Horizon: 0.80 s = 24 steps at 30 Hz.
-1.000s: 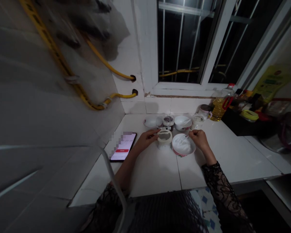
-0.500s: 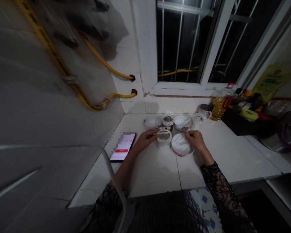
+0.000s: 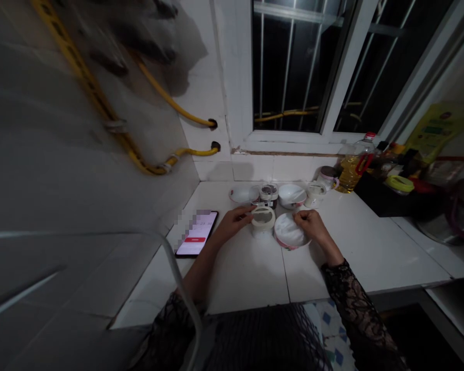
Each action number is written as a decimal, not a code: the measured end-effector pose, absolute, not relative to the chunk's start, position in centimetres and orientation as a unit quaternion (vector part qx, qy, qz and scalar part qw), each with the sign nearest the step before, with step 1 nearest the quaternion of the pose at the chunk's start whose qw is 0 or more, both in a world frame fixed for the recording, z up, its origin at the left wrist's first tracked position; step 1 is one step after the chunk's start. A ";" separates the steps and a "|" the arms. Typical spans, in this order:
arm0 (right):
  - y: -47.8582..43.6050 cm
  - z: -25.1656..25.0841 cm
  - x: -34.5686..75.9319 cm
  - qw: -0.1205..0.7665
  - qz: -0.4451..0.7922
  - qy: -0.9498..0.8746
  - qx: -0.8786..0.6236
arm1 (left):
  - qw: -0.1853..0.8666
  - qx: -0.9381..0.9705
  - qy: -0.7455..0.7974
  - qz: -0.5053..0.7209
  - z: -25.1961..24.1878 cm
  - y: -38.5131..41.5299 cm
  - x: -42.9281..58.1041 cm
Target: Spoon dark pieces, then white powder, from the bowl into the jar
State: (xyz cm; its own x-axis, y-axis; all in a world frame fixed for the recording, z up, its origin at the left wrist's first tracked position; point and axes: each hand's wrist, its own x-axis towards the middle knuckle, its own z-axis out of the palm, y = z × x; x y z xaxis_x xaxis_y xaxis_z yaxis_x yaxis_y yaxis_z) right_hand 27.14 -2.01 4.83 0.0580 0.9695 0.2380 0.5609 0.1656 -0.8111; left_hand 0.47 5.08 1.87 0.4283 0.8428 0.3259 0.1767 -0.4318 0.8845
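My left hand (image 3: 236, 225) touches the left side of a cream-rimmed jar (image 3: 263, 221), its fingers around the rim and raised clear lid. Just right of the jar stands a bowl (image 3: 290, 243) with a red floral pattern, holding something white. My right hand (image 3: 310, 223) is closed at that bowl's upper right edge, its fingertips pinched over the white contents; whatever they hold is too small to make out. Behind are a dark-filled jar (image 3: 268, 194), a white bowl (image 3: 293, 197) with a spoon in it, a shallow clear dish (image 3: 243, 194) and another lidded jar (image 3: 315, 194).
A lit phone (image 3: 197, 233) lies left of my left hand. At the back right stand a pink-handled cup (image 3: 328, 178), an oil bottle (image 3: 350, 172), a black box (image 3: 379, 196) of condiments and a metal pot (image 3: 444, 221). The counter's front edge is near my body.
The view has shifted very slightly. Both hands stay at the same jar and bowl, with no clear movement between them.
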 end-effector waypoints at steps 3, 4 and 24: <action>-1.9 4.9 27.6 0.435 0.250 -0.618 -0.605 | 0.409 0.739 0.345 0.409 1.9 5.1 0.4; -1.9 4.9 27.8 0.442 0.248 -0.608 -0.611 | 0.410 0.738 0.345 0.410 1.9 5.1 0.4; -1.8 6.2 27.5 0.513 0.239 -0.529 -0.632 | 0.402 0.739 0.353 0.409 1.9 5.1 0.4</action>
